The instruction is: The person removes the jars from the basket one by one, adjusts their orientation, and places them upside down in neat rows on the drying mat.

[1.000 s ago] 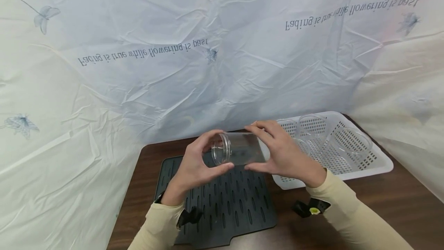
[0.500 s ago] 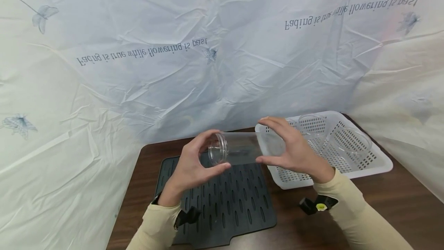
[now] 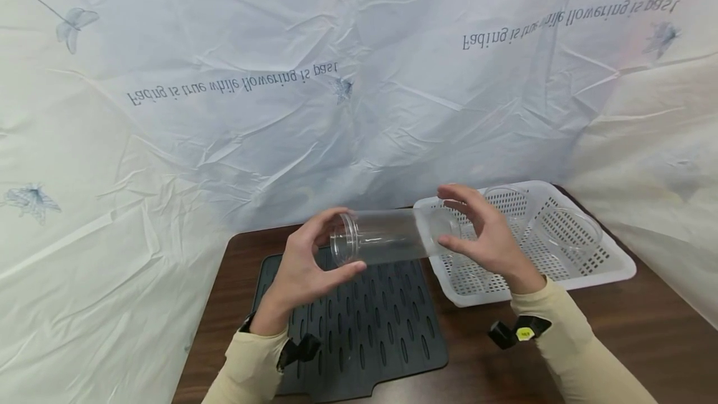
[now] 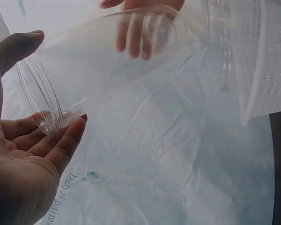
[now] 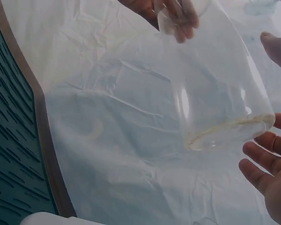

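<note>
A clear, empty-looking jar (image 3: 392, 235) (image 4: 98, 65) (image 5: 210, 79) lies sideways in the air above a dark ribbed mat (image 3: 370, 323). My left hand (image 3: 300, 267) (image 4: 33, 159) grips its ringed end, thumb on one side and fingers on the other. At the plain base end, my right hand (image 3: 488, 235) (image 5: 274, 159) is spread, its thumb apart from the jar in the right wrist view. Some right fingers are at the base's edge; whether they touch it, I cannot tell.
Right of the mat, a white perforated basket (image 3: 608, 273) holds several clear containers (image 3: 569, 229). Both mat and basket stand on a brown wooden table (image 3: 639, 317). A printed white sheet (image 3: 392, 129) hangs behind and at the sides.
My right hand has moved right along the jar to its base and its grip has loosened. The left hand has shifted slightly left with the jar's ringed end.
</note>
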### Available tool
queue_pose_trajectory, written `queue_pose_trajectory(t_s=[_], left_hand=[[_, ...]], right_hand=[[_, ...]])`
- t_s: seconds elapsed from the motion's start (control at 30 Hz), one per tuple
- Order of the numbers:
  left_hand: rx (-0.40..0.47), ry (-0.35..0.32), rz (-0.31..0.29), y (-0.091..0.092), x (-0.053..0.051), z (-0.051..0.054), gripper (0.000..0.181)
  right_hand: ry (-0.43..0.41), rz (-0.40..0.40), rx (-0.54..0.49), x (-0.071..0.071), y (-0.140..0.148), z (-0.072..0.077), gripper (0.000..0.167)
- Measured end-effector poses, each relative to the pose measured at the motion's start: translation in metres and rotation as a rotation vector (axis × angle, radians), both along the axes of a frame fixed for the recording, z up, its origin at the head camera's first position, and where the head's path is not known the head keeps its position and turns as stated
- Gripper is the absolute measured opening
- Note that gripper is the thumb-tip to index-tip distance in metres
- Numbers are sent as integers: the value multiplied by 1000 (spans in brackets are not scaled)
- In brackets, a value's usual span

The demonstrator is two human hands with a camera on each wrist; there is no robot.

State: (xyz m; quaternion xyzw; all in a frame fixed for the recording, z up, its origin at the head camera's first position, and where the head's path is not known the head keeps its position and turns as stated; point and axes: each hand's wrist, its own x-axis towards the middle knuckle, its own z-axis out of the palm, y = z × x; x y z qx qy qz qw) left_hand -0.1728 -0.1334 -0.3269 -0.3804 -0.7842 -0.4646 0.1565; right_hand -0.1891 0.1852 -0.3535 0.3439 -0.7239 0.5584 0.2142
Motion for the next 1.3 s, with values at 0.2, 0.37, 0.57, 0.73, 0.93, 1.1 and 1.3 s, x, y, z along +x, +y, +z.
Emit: queue_pose_trajectory(t_s=[0.2,0.37,0.57,0.73,0.93,1.1,1.3], left_hand=[[32,7,-13,0,2,4,72],[85,5,-57,1,2,5,74],[152,-6,-117,1,0,5,74],[189,5,-150,2,0,5,72],[204,4,-161,4,0,5,71],[217,7,-163,4,1,5,71],[236,14,-181,5,0,4,69]], right_hand=[[-111,113,-177,2,3,-4,69],[-180,158,-298,6,-1,-6,62],[-194,404,-538,5,-13,-12,64],[-181,623,-664,2,-22,-19,69],[-190,747,-684,0,-29,-26,65],[-128,851,-698,-3,-33,-28,58],[-151,844,-721,-2,-36,-25,51]])
